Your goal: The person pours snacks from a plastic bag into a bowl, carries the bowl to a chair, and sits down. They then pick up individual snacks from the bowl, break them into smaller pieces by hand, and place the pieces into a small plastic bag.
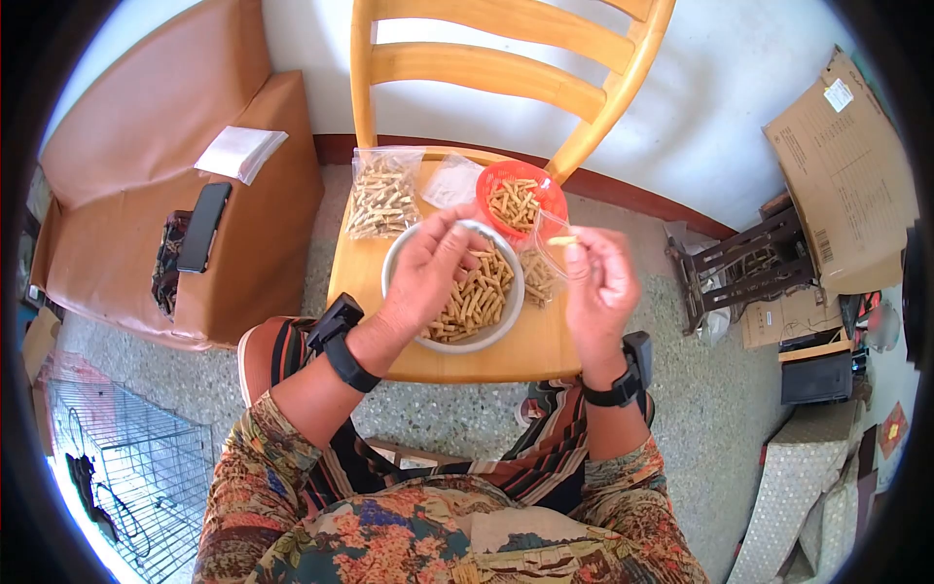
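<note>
My right hand (603,280) pinches a short yellowish stick (562,239) between thumb and fingers, at the mouth of a clear plastic bag (541,275) that has similar sticks in it. Over the left side of a pale round bowl (391,261) is my left hand (435,268), its fingers curled in toward the palm; what lies inside them is hidden. Many short tan sticks (479,301) fill the bowl. Behind it, a red plastic basket (491,177) contains more sticks, and a filled clear bag (382,195) lies at the back left.
Everything stands on the seat of a wooden chair (467,366). Flat clear bags (452,182) lie at its back. To the left, a brown sofa (263,224) has a phone (205,227) and a white packet (240,152) on its arm. Cardboard boxes (844,175) stand at the right.
</note>
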A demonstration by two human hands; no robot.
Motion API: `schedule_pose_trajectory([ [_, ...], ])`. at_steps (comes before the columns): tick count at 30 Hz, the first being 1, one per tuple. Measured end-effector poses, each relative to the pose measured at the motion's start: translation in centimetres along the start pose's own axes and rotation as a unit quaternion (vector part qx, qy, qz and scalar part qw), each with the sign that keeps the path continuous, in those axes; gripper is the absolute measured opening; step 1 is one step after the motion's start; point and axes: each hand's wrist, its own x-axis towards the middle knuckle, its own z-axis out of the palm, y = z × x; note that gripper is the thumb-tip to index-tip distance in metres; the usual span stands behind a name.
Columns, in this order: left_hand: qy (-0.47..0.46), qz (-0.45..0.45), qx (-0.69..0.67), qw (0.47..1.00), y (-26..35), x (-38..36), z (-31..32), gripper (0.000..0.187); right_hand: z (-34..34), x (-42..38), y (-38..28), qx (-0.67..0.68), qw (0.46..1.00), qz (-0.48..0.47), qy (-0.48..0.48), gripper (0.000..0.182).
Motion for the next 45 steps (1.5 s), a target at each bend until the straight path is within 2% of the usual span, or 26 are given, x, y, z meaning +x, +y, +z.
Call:
schedule_pose_trajectory([
  [2,0.016,0.008,-0.007,1.0,-0.2,0.3,-0.8,0.031,-1.2,0.5,0.6,-0.032,0.999,0.01,0.035,0.015],
  [4,0.036,0.024,-0.015,0.999,-0.2,0.3,-0.9,0.03,-1.7,0.4,1.8,-0.107,0.994,0.024,0.01,0.015],
  [8,0.039,0.018,-0.014,0.999,-0.4,0.3,-0.7,0.028,-1.5,-0.3,3.0,-0.134,0.99,0.034,-0.014,0.016],
  [10,0.038,0.015,-0.017,0.999,-0.4,0.4,-0.6,0.027,-1.3,-0.4,2.8,-0.202,0.976,0.042,-0.068,0.018],
  [14,0.047,0.018,-0.037,0.998,-0.5,0.5,-0.8,0.026,-0.4,-0.7,0.0,-0.157,0.986,-0.006,-0.055,0.017],
  [16,0.053,0.021,-0.049,0.997,-0.7,0.5,-0.7,0.025,0.9,-1.9,0.0,-0.081,0.986,0.024,-0.145,0.016],
  [17,0.055,0.023,-0.06,0.996,-0.7,0.5,-0.6,0.023,1.6,-2.4,0.6,-0.079,0.986,0.024,-0.145,0.016],
  [20,0.06,0.017,-0.057,0.996,-0.6,0.5,-0.6,0.023,3.2,-3.3,2.0,-0.155,0.962,0.004,-0.226,0.013],
  [27,0.045,0.03,-0.069,0.996,-0.5,0.4,-1.1,0.024,4.3,-3.6,3.3,-0.19,0.944,0.021,-0.269,0.014],
  [30,0.046,0.025,-0.077,0.996,-0.1,0.4,-1.4,0.024,4.2,-3.4,3.4,-0.166,0.954,0.013,-0.251,0.012],
  [32,0.047,0.018,-0.067,0.996,-0.1,0.4,-1.5,0.025,4.0,-3.6,3.0,-0.035,0.956,0.223,-0.186,0.011],
  [33,0.049,0.02,-0.069,0.996,0.0,0.4,-1.6,0.025,3.9,-3.5,2.7,-0.036,0.956,0.22,-0.189,0.011],
  [35,0.041,-0.013,-0.051,0.998,0.0,0.2,-1.5,0.025,3.5,-3.3,2.1,0.188,0.934,0.283,-0.108,0.013],
  [36,0.041,-0.011,-0.052,0.998,0.1,0.0,-1.3,0.025,3.3,-3.2,2.2,0.21,0.921,0.314,-0.101,0.016],
  [38,0.026,-0.071,-0.091,0.993,0.3,-0.4,-0.7,0.026,3.1,-3.2,2.3,0.243,0.911,0.321,-0.091,0.016],
  [39,0.025,-0.07,-0.09,0.993,0.1,-0.5,-0.3,0.026,3.0,-3.1,2.1,0.277,0.899,0.328,-0.081,0.016],
  [41,-0.034,-0.023,-0.105,0.994,-0.5,-0.8,0.6,0.026,3.1,-3.1,1.9,0.296,0.891,0.337,-0.068,0.017],
  [42,-0.07,0.03,-0.123,0.99,-0.5,-1.1,0.9,0.026,3.1,-3.1,1.9,0.314,0.883,0.346,-0.056,0.017],
  [45,-0.087,0.058,-0.131,0.986,-1.3,-0.6,1.0,0.022,3.1,-3.1,1.7,0.336,0.875,0.341,-0.069,0.017],
])
